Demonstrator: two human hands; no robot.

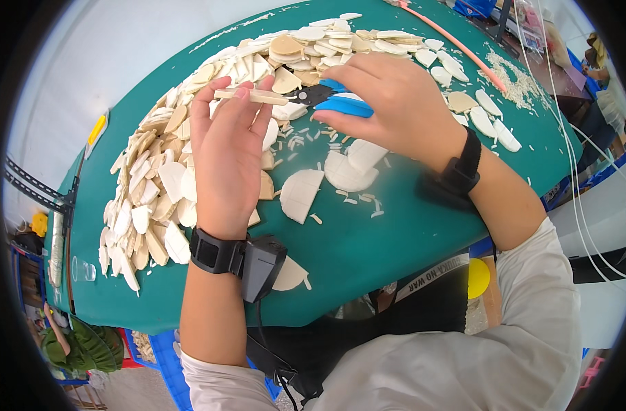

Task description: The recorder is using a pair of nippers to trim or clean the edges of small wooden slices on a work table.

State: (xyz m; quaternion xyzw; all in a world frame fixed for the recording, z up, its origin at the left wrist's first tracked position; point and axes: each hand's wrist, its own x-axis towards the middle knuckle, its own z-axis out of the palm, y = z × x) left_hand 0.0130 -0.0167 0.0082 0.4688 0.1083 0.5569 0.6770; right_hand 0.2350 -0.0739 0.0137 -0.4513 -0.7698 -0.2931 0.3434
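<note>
My left hand [225,161] is raised over the table, pinching a thin cream flat piece [254,96] edge-on between thumb and fingers. Blue-handled nippers [343,105] are gripped in my right hand [398,103]. Their black jaws point left and meet the right end of the cream piece; whether they bite into it I cannot tell. Below my hands lie a white half-round piece [301,195] and two overlapping white ones [347,171]. Small white sliver offcuts [296,140] are scattered around them. A large pile of cream and white flat pieces [138,198] curves around the left and far side.
A green cloth [395,240] covers the table. Toward the far right lies an orange-pink rod [450,38] beside a heap of slivers [515,85]. A yellow-handled tool [97,130] and clear cup [83,269] are at left. White cables [566,147] hang at right; another person [608,85] is beyond.
</note>
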